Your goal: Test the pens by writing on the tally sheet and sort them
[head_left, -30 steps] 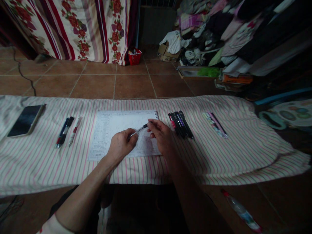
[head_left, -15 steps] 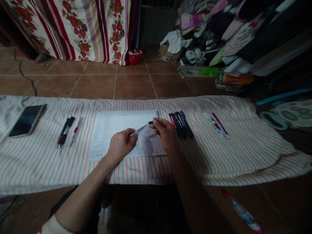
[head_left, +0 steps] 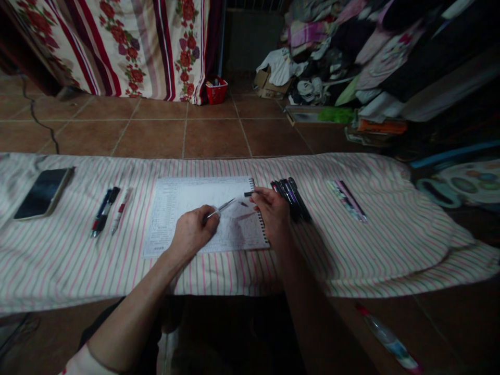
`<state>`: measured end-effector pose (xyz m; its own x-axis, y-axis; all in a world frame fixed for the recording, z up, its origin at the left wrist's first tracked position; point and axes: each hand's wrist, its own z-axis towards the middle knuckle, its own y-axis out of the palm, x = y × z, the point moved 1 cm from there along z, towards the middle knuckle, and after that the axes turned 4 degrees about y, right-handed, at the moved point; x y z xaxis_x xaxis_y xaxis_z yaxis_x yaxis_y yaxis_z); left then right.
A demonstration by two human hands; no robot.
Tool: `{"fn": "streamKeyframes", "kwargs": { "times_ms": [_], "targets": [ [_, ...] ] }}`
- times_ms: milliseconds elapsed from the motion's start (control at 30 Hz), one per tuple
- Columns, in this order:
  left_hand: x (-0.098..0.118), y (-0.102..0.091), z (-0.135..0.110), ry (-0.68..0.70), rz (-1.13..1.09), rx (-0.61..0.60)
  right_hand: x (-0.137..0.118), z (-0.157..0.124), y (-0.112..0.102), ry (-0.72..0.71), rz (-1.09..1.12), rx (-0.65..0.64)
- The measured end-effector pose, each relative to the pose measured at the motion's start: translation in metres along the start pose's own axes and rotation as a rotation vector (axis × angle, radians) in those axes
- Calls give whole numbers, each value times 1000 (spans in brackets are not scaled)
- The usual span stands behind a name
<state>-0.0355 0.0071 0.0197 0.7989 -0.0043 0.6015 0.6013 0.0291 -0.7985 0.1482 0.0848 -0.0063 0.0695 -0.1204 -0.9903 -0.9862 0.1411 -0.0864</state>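
Observation:
My left hand (head_left: 196,228) is closed around a clear-barrelled pen (head_left: 222,207), its bare tip pointing up and right. Between the thumb and fingers of my right hand (head_left: 272,211) is a small black pen cap (head_left: 248,194), apart from the pen tip by a short gap. Both hands are above a spiral-bound notebook (head_left: 191,190) with printed or written text along its left side. A row of several dark pens (head_left: 294,200) lies just right of my right hand, partly covered by it.
On the striped cloth (head_left: 383,250) lie a phone (head_left: 44,192), dark pens (head_left: 104,212) and a red-and-white pen (head_left: 121,211) at left, and pastel pens (head_left: 347,200) at right. A plastic bottle (head_left: 388,338) is on the floor. Beyond stand a red basket (head_left: 216,92) and piled clothes (head_left: 308,36).
My right hand has moved right with the cap, widening the gap to the pen tip. More of the notebook's spiral edge shows. My left hand has hardly moved.

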Motion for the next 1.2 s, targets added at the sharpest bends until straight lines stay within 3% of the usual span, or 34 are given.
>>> {"fn": "streamKeyframes", "kwargs": {
  "times_ms": [200, 700, 1000, 1200],
  "targets": [
    [0, 1, 2, -8, 23, 7, 5, 2, -3, -220, -283, 6],
    [-1, 1, 3, -21, 11, 7, 4, -5, -8, -448, -844, 57],
    [0, 0, 6, -35, 20, 8, 6, -8, -10, -472, -949, 18],
    [-2, 0, 8, -11, 42, 17, 2, -12, -11, -552, -852, 31]
  ]
}}
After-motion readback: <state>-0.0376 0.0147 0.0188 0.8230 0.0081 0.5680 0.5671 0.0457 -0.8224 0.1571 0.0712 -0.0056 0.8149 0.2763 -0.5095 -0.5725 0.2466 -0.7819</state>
